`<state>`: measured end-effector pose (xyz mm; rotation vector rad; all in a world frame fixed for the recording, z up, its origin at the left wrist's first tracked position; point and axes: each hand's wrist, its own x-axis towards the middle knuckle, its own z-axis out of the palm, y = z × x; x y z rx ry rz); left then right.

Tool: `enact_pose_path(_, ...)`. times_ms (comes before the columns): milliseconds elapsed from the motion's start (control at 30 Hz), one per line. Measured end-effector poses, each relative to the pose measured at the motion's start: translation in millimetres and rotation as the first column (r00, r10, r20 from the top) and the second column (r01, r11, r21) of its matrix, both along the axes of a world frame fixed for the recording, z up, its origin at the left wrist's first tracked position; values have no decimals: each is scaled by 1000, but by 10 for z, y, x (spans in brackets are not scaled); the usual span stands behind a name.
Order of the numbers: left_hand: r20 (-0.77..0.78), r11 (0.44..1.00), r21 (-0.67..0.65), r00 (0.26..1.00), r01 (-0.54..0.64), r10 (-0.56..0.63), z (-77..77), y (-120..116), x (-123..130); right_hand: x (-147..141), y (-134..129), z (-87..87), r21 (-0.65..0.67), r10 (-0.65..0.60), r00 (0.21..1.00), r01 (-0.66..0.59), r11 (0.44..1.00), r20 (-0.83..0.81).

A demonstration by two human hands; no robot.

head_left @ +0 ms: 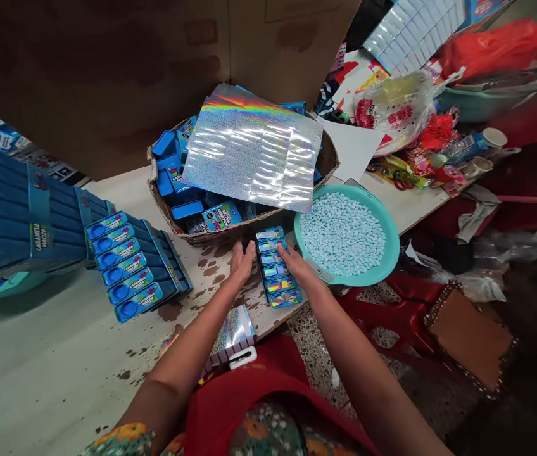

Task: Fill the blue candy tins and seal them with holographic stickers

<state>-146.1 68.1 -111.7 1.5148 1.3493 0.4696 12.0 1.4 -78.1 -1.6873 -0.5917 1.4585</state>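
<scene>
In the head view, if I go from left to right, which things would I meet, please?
Big blue stack, row of six blue packs, left hand, small row of shiny-labelled packs, turquoise basin with pale pellets, brown seat pad.

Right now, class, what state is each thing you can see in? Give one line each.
Tin row: upright, shiny tops
Left hand: open, beside the tin row
Right hand: open, touching the tin row
Basin: filled with pale pellets
Cardboard box: open, worn, filled with loose tins
Shiny sheets: lying across the cardboard box
</scene>
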Motion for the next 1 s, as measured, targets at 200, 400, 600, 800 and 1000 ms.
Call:
enact_pose_path(200,128,986,162,992,-29,8,68,-150,106,5,-22,-101,-8,3,996,-2,1000,90)
enact_pose_path(400,-66,991,93,994,98,-92,26,-116,115,5,-14,-146,5,3,994,-4,1000,105)
enact_pose_path(600,-53,998,-56,998,-38,35,-146,-207,22,-8,-30,-141,-54,-11,999,14,998,42)
enact_pose_path(800,-37,982,-176,998,-62,56,18,-581,221,-113,-330,-176,-143,-178,927,138,980,-330)
enact_pose_path(1000,58,980,-199,998,15,-3,314,-803,183,-333,-594,-78,-70,-361,817,371,926,-449)
